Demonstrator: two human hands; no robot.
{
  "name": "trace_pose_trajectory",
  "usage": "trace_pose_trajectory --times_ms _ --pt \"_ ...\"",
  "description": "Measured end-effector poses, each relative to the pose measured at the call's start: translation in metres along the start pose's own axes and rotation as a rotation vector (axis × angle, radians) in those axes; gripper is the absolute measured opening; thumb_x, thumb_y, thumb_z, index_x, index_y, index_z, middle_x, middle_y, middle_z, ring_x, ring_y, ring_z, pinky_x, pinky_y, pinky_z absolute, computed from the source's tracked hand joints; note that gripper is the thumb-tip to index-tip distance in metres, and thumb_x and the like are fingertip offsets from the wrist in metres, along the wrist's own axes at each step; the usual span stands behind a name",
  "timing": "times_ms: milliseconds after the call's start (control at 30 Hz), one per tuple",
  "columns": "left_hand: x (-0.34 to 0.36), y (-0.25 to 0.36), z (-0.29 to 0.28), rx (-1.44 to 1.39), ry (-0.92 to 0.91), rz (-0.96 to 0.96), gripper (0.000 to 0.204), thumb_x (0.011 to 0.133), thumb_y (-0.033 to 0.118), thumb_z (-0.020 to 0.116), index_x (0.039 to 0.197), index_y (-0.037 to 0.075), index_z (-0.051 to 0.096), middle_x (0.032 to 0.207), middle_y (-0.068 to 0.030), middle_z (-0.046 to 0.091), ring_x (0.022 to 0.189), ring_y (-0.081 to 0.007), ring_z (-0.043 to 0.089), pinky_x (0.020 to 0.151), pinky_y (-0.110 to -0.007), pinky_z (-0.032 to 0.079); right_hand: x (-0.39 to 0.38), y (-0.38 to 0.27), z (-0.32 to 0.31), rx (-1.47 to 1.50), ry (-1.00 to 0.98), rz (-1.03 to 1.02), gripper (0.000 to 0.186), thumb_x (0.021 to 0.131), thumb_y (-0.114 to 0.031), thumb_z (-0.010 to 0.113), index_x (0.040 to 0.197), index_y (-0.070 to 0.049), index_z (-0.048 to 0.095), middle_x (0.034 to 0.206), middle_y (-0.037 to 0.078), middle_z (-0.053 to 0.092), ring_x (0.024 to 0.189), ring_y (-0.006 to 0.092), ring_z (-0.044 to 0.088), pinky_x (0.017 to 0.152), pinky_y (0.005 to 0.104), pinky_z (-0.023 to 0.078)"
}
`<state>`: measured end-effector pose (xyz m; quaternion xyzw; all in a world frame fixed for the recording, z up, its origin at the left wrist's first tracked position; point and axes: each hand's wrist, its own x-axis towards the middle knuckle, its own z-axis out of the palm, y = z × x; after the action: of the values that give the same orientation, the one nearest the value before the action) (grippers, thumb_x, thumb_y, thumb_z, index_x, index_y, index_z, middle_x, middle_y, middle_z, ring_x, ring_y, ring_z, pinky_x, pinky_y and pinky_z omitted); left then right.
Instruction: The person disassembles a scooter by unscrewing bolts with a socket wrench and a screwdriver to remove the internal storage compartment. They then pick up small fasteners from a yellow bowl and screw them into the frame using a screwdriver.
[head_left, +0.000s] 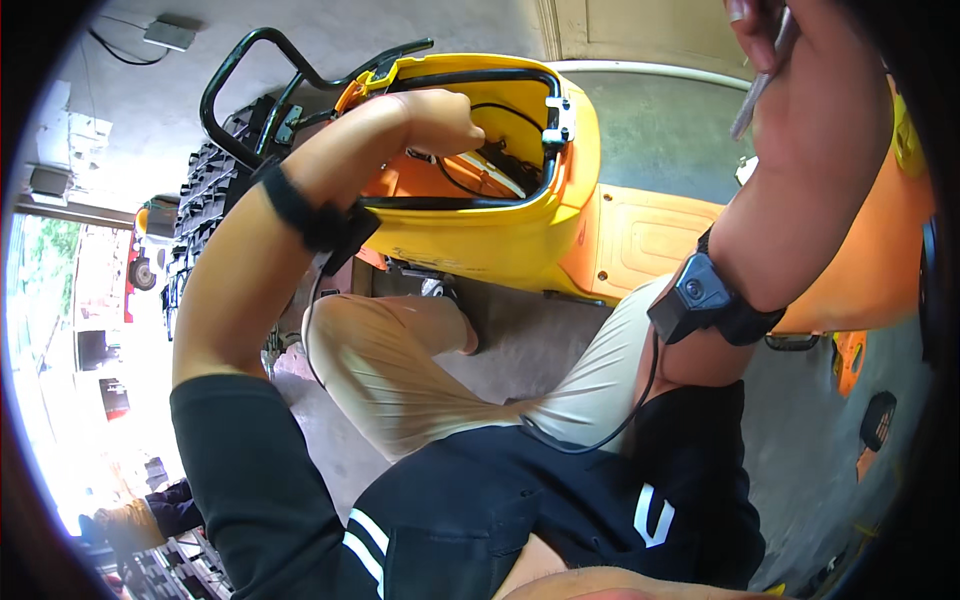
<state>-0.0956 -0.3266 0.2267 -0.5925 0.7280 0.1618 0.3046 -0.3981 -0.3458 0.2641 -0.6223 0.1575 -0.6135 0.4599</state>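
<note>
My left hand [445, 125] is curled over the open compartment [480, 235] of a yellow scooter, which holds black cables and an orange inner panel; what its fingers grip, if anything, is hidden. Up at the top right, my right hand [760, 30] grips a thin grey metal tool [750, 100], pointing downward. A black hinged rim with a silver hinge [558, 120] edges the compartment. Both forearms carry black strapped devices with cables.
An orange footboard [650, 240] and orange body panel [850, 260] extend rightward. A black tubular rack [215, 90] and stacked black parts [210, 200] are at left. Behind are a pale door [640, 30] and white pipe [650, 72]; loose parts [875, 420] lie on the floor.
</note>
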Motion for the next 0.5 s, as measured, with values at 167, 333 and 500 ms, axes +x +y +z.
trace_pose_trajectory --times_ms 167,333,500 --pt "0.063 -0.011 0.005 0.063 -0.04 -0.042 0.047 0.089 0.035 0.047 0.103 -0.004 0.068 0.108 -0.0258 0.067 0.101 -0.0352 0.064 0.088 -0.039 0.048 -0.008 -0.015 0.017 -0.049 0.049 -0.017 0.029 0.095 -0.01 0.048 0.113 0.007 0.063 0.102 0.017 0.07 0.056 0.0071 0.041 0.051 0.0204 0.029" --pt "0.096 -0.018 0.005 -0.075 -0.139 -0.193 0.051 0.089 0.037 0.051 0.118 -0.001 0.066 0.12 -0.0208 0.064 0.112 -0.0312 0.06 0.096 -0.038 0.044 -0.015 -0.026 0.027 -0.125 0.109 -0.005 0.028 0.095 -0.01 0.049 0.112 0.007 0.063 0.101 0.016 0.07 0.056 0.0071 0.041 0.051 0.0204 0.029" --pt "0.115 -0.051 0.03 -0.39 -0.118 -0.217 0.024 0.085 0.026 0.061 0.09 0.005 0.071 0.084 -0.0054 0.07 0.075 -0.0165 0.064 0.074 -0.031 0.05 -0.009 -0.025 0.005 -0.166 0.149 -0.01 0.028 0.095 -0.011 0.049 0.111 0.007 0.064 0.1 0.016 0.07 0.056 0.007 0.041 0.051 0.0203 0.029"
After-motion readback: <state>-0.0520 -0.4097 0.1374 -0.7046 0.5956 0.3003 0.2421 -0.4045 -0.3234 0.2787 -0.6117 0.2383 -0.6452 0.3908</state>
